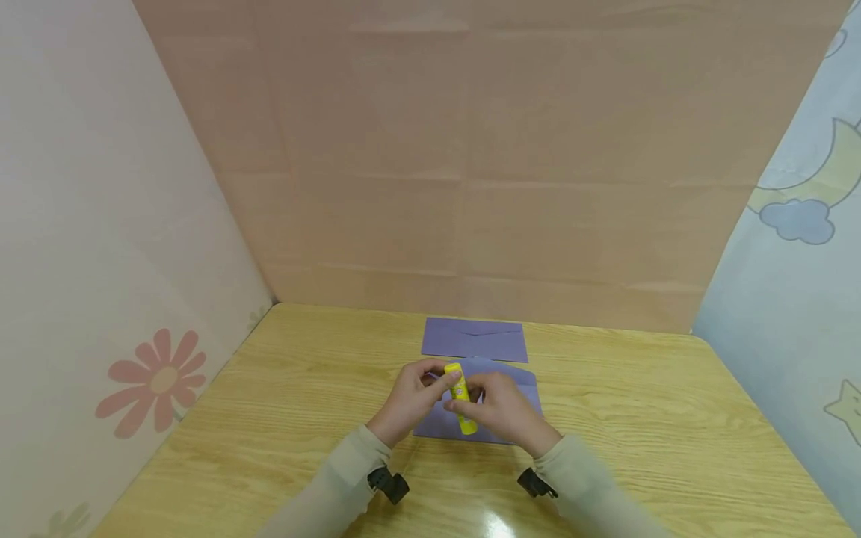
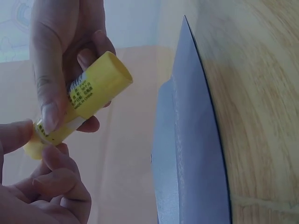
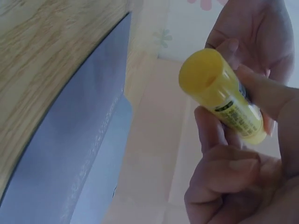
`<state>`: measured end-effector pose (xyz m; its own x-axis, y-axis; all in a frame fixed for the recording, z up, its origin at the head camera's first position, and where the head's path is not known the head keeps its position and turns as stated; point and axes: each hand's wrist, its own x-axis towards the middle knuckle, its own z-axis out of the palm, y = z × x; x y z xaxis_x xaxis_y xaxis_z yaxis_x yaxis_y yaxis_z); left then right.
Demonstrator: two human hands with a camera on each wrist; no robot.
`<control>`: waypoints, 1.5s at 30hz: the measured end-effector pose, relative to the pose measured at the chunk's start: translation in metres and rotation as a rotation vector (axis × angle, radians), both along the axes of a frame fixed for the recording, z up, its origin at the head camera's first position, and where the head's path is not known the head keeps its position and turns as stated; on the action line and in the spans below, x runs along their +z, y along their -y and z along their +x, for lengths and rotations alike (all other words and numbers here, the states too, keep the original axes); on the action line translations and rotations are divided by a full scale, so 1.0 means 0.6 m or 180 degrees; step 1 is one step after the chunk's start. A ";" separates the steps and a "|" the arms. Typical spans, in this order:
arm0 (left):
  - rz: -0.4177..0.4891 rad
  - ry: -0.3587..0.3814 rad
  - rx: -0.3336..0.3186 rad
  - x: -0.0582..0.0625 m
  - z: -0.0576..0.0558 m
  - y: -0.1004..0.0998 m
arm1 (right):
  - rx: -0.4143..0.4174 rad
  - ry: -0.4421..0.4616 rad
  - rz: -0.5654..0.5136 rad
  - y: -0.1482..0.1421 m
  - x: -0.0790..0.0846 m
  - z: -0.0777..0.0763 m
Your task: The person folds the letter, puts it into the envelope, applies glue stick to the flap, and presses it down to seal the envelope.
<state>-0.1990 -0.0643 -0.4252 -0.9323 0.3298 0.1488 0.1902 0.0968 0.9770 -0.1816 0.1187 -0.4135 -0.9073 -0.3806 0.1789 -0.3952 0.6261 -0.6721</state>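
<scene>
Both hands hold a yellow glue stick (image 1: pixel 460 391) over a purple envelope (image 1: pixel 430 426). My left hand (image 1: pixel 415 394) pinches its upper end between thumb and fingers. Lower down, the thumb and fingers of my right hand (image 1: pixel 503 407) grip the barrel. The wide yellow end (image 3: pixel 202 74) points down toward the person, and printed text shows on the label (image 2: pixel 81 95). Under the hands, the envelope lies with its flap (image 2: pixel 164 135) on the far side. A whitish, streaky band (image 3: pixel 96 151) runs along the flap's fold.
A second purple envelope (image 1: pixel 474 344) lies farther back on the wooden table (image 1: pixel 323 381), near the brown paper backdrop (image 1: pixel 377 224). Patterned panels stand left (image 1: pixel 107 246) and right (image 1: pixel 760 299). Each sleeve carries a black wrist camera (image 1: pixel 389 484).
</scene>
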 end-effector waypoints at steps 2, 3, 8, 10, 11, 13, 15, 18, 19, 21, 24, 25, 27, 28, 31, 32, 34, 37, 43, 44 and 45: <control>-0.0025 0.0019 0.0099 0.002 0.001 -0.001 | -0.0146 -0.0014 0.0005 0.006 -0.001 0.001; -0.0044 0.0031 0.0154 0.001 0.000 -0.002 | -0.0216 -0.0016 0.0014 0.009 -0.002 0.002; -0.0091 0.0019 0.0367 -0.004 -0.004 -0.004 | -0.0506 0.0021 0.0094 0.020 -0.006 0.002; -0.0075 -0.0017 0.0408 -0.009 -0.007 -0.004 | -0.0605 -0.0005 0.0179 0.024 -0.006 0.001; -0.0085 -0.0040 0.0431 -0.010 -0.007 -0.004 | -0.0658 -0.0030 0.0241 0.026 -0.006 0.001; -0.0101 -0.0071 0.0482 -0.012 -0.007 -0.005 | -0.0758 -0.0082 0.0362 0.031 -0.006 0.001; -0.0119 -0.0078 0.0550 -0.013 -0.007 -0.005 | -0.0841 -0.0169 0.0506 0.036 -0.007 0.001; -0.0079 -0.0083 0.0727 -0.014 -0.013 -0.004 | -0.0975 -0.0374 0.0745 0.042 -0.011 0.001; -0.0053 -0.0059 0.0792 -0.014 -0.016 -0.002 | -0.1011 -0.0445 0.0819 0.043 -0.013 0.000; 0.0003 -0.0004 0.0912 -0.013 -0.025 0.006 | -0.1049 -0.0574 0.0935 0.045 -0.019 -0.001; -0.0049 0.0085 0.0985 -0.010 -0.038 0.025 | -0.1008 -0.0602 0.0969 0.042 -0.028 -0.004; -0.0122 0.0102 0.0968 -0.010 -0.042 0.033 | -0.0978 -0.0546 0.0937 0.040 -0.029 -0.005; -0.0395 0.0068 0.0955 -0.013 -0.048 0.050 | -0.0911 -0.0395 0.0852 0.035 -0.031 -0.009; -0.0564 0.0029 0.0952 -0.014 -0.050 0.059 | -0.0884 -0.0310 0.0799 0.033 -0.031 -0.011; -0.1217 -0.0166 0.1013 -0.022 -0.054 0.083 | -0.0892 -0.0119 0.0699 0.024 -0.029 -0.019; -0.1456 -0.0231 0.1050 -0.023 -0.054 0.091 | -0.0914 -0.0084 0.0691 0.022 -0.029 -0.021; -0.1875 -0.0324 0.1093 -0.026 -0.055 0.104 | -0.0951 -0.0056 0.0681 0.018 -0.031 -0.027; -0.2380 -0.0339 0.1079 -0.029 -0.057 0.120 | -0.1006 -0.0026 0.0645 0.015 -0.034 -0.034; -0.2721 -0.0176 0.0910 -0.036 -0.062 0.136 | -0.1067 -0.0045 0.0388 0.017 -0.040 -0.047; -0.2734 -0.0156 0.0910 -0.038 -0.062 0.137 | -0.1065 -0.0056 0.0325 0.019 -0.040 -0.049; -0.2749 -0.0146 0.0911 -0.039 -0.062 0.138 | -0.1058 -0.0071 0.0268 0.020 -0.040 -0.051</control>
